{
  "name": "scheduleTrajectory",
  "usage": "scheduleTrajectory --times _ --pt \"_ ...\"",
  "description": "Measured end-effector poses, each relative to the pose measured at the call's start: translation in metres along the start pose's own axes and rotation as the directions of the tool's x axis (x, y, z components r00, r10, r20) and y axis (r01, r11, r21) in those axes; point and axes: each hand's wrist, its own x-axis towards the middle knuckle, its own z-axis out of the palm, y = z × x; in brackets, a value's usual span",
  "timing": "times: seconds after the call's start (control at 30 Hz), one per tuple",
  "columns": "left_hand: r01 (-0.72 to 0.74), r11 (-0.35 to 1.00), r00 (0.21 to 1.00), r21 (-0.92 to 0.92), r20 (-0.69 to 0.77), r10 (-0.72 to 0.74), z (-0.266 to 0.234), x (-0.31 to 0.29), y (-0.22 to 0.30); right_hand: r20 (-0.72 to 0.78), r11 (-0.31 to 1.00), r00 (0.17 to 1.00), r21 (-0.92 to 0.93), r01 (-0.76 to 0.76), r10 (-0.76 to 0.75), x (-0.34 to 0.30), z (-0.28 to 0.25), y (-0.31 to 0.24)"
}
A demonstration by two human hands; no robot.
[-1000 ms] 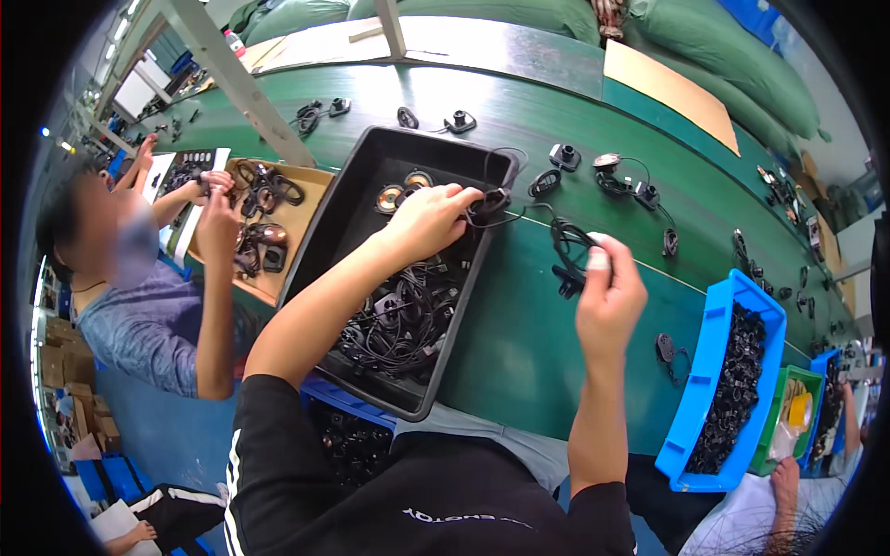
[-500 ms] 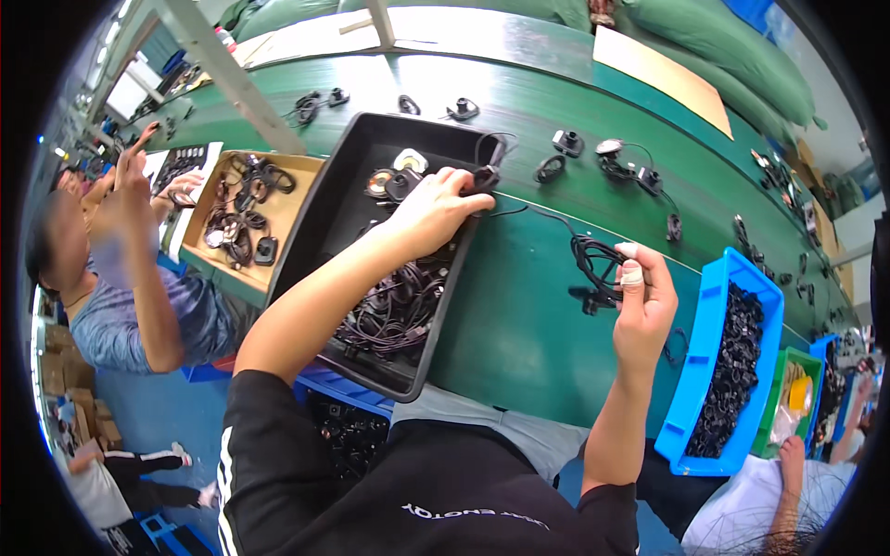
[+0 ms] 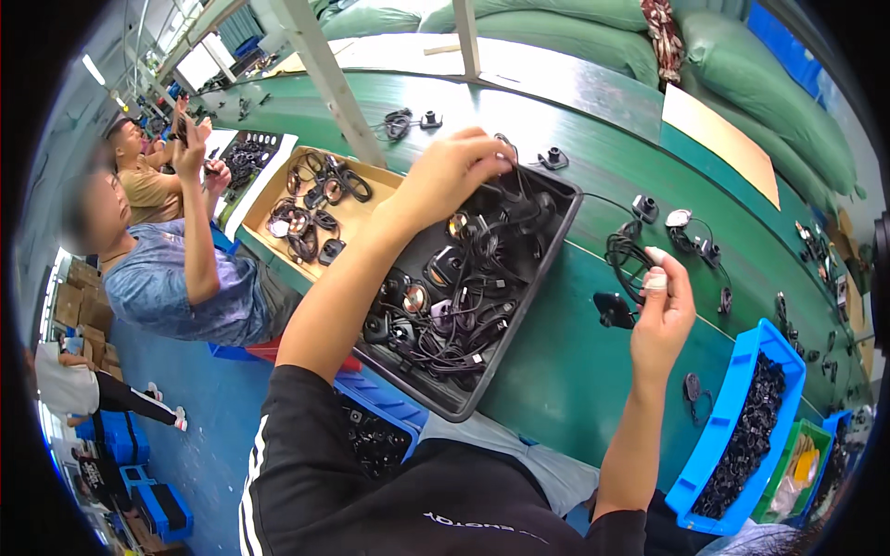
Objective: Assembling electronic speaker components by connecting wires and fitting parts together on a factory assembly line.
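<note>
1. The left hand (image 3: 445, 176) is closed on thin black cable at the far rim of the black rectangular plastic tray (image 3: 519, 343) on the green desk (image 3: 575, 371).
2. The right hand (image 3: 663, 310) pinches a coiled black cable with a small black block-shaped end piece (image 3: 623, 278) above the desk, right of the tray.
3. Handling, as a judgement: light, limp, prone to tangling. Hold it by the rigid end piece or the gathered coil, not a single strand.

My black short-sleeved shirt (image 3: 389, 500), white stripes down its left sleeve, pale lettering across the chest; forearms and both hands bare, ungloved.
</note>
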Motion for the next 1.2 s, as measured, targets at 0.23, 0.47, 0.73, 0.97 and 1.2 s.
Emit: scheduleTrajectory --times 0.23,0.47,0.73,0.97,1.2 --pt "-0.117 0.965 0.973 -0.234 0.168 0.158 0.008 -0.028 -0.04 -0.3 1.0 0.954 -0.009 -0.013 0.01 0.009 -0.002 -0.015" --pt "0.294 0.939 0.67 -0.177 0.739 -0.07 -0.011 -0.02 -0.03 -0.399 0.984 0.902 -0.006 0.177 -0.165 0.006 -0.005 -0.011" --pt "-0.481 0.875 0.856 -0.052 0.187 0.482 0.069 -0.05 0.014 -0.512 0.867 0.795 0.175 0.468 -0.325 -0.004 -0.021 -0.033" --pt "0.11 0.959 0.882 -0.26 0.471 0.027 0.05 -0.034 0.012 -0.578 0.973 0.8 0.045 0.225 -0.158 0.001 -0.041 -0.016" --pt "0.387 0.853 0.631 -0.349 0.775 0.031 0.041 -0.027 -0.007 -0.572 0.996 0.819 0.041 0.077 -0.04 0.016 -0.059 0.008"
